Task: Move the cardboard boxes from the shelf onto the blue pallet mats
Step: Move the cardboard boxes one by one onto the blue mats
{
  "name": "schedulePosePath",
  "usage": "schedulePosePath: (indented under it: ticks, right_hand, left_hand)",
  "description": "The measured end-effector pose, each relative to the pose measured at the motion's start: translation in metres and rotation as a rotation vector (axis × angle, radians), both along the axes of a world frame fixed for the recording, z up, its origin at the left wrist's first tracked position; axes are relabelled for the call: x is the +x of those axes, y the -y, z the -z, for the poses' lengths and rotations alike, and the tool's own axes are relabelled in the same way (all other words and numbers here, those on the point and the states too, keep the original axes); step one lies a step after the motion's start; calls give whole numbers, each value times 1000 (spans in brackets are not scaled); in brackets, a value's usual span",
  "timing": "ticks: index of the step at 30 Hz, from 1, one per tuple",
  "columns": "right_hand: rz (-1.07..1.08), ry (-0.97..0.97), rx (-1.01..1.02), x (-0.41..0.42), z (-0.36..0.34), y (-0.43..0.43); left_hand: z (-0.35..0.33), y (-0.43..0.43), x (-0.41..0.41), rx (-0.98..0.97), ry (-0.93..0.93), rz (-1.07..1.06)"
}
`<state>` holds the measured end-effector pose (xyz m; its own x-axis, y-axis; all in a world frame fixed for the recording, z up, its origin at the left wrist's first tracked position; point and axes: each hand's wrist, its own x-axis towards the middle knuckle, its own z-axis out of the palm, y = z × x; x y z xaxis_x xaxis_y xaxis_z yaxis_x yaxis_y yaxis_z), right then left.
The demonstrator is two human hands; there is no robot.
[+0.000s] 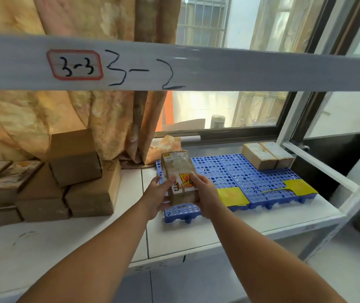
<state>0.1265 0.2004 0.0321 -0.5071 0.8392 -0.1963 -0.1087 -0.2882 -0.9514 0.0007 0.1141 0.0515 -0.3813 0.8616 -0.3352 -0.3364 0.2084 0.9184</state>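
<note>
At the centre of the frame a cardboard box [178, 171] is held over the near left corner of the blue pallet mats [251, 180]. The left hand [157, 193] and the right hand [205, 191] clasp its near end, fingers curled round its sides. Two more boxes [266, 157] sit at the mats' far right. A stack of boxes [65, 182] stands at the left on the shelf [87, 248], before a curtain [43, 117].

brown rectangular cardboard box [179, 168]: white-orange label [183, 183] | perforated blue plastic pallet mats [240, 178]: yellow patches [231, 195] | draped fabric curtain [32, 119]: mottled orange-tan
</note>
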Motion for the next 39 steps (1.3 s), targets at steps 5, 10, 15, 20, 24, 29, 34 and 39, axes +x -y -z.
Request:
schedulePosePath:
  ticks: [5,10,15,20,24,29,34,39]
  right_hand:
    - [124,77,43,6,-9,-13]
    - [230,187,158,32,-6,-31]
    - [352,379,258,57,-1,-59]
    - [356,593,425,96,-4,-110]
    - [252,788,640,143,-6,-168]
    - [124,1119,838,213,-8,-245]
    - [-37,1217,804,231,8,-275]
    - [-136,1264,802,233,9,-298]
  left_hand:
    - [-1,-23,8,5,-6,130]
    - [1,-52,29,-5,15,148]
    - [5,-86,57,-47,3,113]
    - [11,-142,88,-87,-5,45]
    - [14,-202,120,-158,-23,-13]
    - [25,-266,174,-201,-54,-136]
    - [37,-287,186,-247,-61,-188]
    - [39,-308,190,-273,-50,-213]
